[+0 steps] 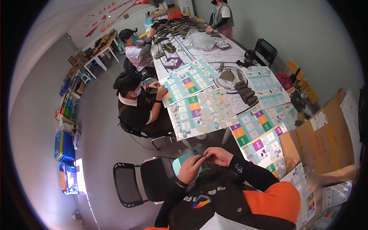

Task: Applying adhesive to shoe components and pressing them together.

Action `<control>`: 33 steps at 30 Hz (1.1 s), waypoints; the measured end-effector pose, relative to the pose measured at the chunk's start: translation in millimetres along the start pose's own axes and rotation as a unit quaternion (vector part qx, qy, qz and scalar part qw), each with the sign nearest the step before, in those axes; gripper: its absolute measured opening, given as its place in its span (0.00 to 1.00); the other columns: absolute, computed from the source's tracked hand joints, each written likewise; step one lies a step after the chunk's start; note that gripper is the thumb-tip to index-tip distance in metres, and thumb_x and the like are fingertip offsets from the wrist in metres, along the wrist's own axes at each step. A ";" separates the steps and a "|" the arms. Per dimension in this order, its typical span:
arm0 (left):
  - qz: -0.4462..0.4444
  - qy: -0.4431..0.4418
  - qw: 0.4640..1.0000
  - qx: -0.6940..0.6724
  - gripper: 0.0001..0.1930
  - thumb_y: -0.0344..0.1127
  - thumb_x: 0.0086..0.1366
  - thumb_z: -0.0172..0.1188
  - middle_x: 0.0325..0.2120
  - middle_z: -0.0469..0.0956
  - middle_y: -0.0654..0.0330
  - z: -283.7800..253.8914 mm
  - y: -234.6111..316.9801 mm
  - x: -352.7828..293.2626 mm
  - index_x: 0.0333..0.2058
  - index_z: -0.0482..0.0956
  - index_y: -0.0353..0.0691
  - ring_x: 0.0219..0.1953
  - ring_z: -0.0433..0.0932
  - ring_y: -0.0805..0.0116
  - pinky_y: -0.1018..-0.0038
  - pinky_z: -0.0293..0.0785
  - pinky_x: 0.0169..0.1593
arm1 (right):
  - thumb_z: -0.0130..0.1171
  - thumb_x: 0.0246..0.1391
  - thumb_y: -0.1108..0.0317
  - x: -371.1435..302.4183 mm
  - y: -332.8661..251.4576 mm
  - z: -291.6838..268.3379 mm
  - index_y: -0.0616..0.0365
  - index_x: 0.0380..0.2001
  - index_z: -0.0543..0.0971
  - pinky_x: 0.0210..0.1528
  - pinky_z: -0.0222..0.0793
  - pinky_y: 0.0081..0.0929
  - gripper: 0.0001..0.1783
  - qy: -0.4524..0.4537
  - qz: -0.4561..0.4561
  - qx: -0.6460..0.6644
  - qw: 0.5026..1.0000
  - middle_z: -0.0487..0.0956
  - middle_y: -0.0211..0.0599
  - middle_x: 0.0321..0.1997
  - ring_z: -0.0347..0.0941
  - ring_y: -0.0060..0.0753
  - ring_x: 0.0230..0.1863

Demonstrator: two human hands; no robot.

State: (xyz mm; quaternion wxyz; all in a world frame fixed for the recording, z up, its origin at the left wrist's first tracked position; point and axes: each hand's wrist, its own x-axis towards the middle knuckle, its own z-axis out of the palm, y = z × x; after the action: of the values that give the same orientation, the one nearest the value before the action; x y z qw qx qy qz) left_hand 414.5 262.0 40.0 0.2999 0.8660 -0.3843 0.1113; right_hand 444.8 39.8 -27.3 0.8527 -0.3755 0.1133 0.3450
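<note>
In front of my chest, my left hand (pixel 188 170) and my right hand (pixel 219 156) come together, fingertips closed in a pinch. Between them is a small dark piece (pixel 207 156), mostly covered by the fingers, so its kind is hard to make out. It resembles the dark olive pieces (pixel 246 93) stacked on the long table (pixel 245 57). Below my left hand shows a light teal stool seat (pixel 183 163). The nearest printed board (pixel 180 132) on the table carries many small pale, rounded pieces (pixel 214 109).
A black chair (pixel 155 178) stands at my left, cardboard boxes (pixel 326 134) at my right. One person (pixel 140 111) sits at the table's left side, another (pixel 138 53) farther back, and a third (pixel 223 19) stands at the far right. Blue baskets (pixel 66 145) line the left wall.
</note>
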 end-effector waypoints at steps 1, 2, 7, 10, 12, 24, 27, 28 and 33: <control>0.001 0.005 1.000 -0.001 0.20 0.22 0.58 0.60 0.45 0.76 0.54 -1.3 2.9 -10.6 0.51 0.77 0.41 0.45 0.78 0.53 0.64 0.76 0.47 | 0.55 0.59 0.73 -4.1 5.3 7.0 0.59 0.42 0.78 0.48 0.78 0.31 0.09 -0.018 0.011 -0.070 0.997 0.78 0.35 0.42 0.78 0.29 0.43; -0.042 0.014 0.998 -0.054 0.18 0.23 0.60 0.59 0.43 0.76 0.53 -1.8 7.2 -21.3 0.50 0.76 0.40 0.43 0.78 0.51 0.64 0.76 0.46 | 0.54 0.60 0.73 -9.1 12.6 12.9 0.59 0.45 0.78 0.49 0.77 0.30 0.11 -0.034 0.023 -0.139 0.989 0.78 0.34 0.44 0.78 0.28 0.45; -0.142 -0.014 0.975 -0.168 0.15 0.24 0.65 0.57 0.41 0.76 0.49 -20.0 19.3 -57.5 0.51 0.74 0.37 0.41 0.78 0.48 0.64 0.75 0.43 | 0.56 0.60 0.61 -37.7 29.2 60.5 0.62 0.49 0.75 0.47 0.74 0.43 0.19 -0.125 -0.271 -0.610 0.734 0.80 0.49 0.42 0.79 0.51 0.45; -0.165 -0.012 0.962 -0.218 0.16 0.25 0.66 0.57 0.42 0.77 0.51 -21.3 15.8 -72.4 0.52 0.73 0.36 0.40 0.80 0.55 0.67 0.75 0.43 | 0.57 0.59 0.60 -51.9 33.1 89.7 0.62 0.48 0.73 0.45 0.72 0.49 0.19 -0.058 -0.156 -0.741 0.650 0.80 0.56 0.38 0.77 0.60 0.42; -0.173 -0.016 0.952 -0.252 0.16 0.26 0.67 0.57 0.42 0.77 0.51 -22.7 16.2 -76.8 0.53 0.73 0.36 0.40 0.79 0.58 0.68 0.75 0.43 | 0.56 0.60 0.60 -48.6 45.5 85.7 0.63 0.45 0.71 0.43 0.71 0.53 0.18 -0.043 -0.172 -0.761 0.624 0.79 0.57 0.33 0.76 0.64 0.40; -0.066 0.033 0.964 -0.255 0.10 0.25 0.68 0.57 0.37 0.75 0.55 -17.6 17.2 -85.3 0.47 0.72 0.35 0.38 0.77 0.64 0.74 0.73 0.43 | 0.53 0.65 0.56 -64.2 56.1 104.8 0.64 0.50 0.72 0.48 0.71 0.45 0.21 -0.065 -0.109 -0.681 0.721 0.80 0.54 0.42 0.78 0.56 0.46; -0.258 0.031 0.862 -0.435 0.06 0.30 0.71 0.57 0.30 0.74 0.62 -3.8 22.2 -81.6 0.42 0.71 0.35 0.28 0.73 0.79 0.80 0.70 0.32 | 0.54 0.64 0.57 -74.0 60.9 98.4 0.64 0.46 0.71 0.47 0.70 0.46 0.19 -0.042 -0.164 -0.678 0.715 0.80 0.54 0.40 0.77 0.60 0.45; -0.284 0.056 0.835 -0.467 0.05 0.30 0.71 0.56 0.29 0.74 0.63 7.7 22.9 -77.4 0.40 0.70 0.36 0.25 0.72 0.79 0.80 0.68 0.29 | 0.54 0.64 0.58 -76.9 61.5 94.7 0.64 0.45 0.71 0.47 0.70 0.48 0.18 -0.034 -0.159 -0.677 0.717 0.80 0.55 0.40 0.76 0.61 0.45; -0.331 0.004 0.771 -0.544 0.06 0.32 0.71 0.54 0.29 0.73 0.64 44.8 12.3 -74.3 0.41 0.70 0.36 0.22 0.68 0.79 0.80 0.65 0.25 | 0.54 0.63 0.60 -91.4 73.4 82.7 0.63 0.44 0.69 0.44 0.70 0.51 0.16 0.067 -0.143 -0.705 0.691 0.80 0.58 0.38 0.76 0.64 0.43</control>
State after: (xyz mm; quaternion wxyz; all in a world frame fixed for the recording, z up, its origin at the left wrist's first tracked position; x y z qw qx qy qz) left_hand 353.3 272.9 -21.8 0.7409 0.6312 -0.0686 -0.2188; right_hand 322.5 88.5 30.0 0.3665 -0.9002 -0.1615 0.1711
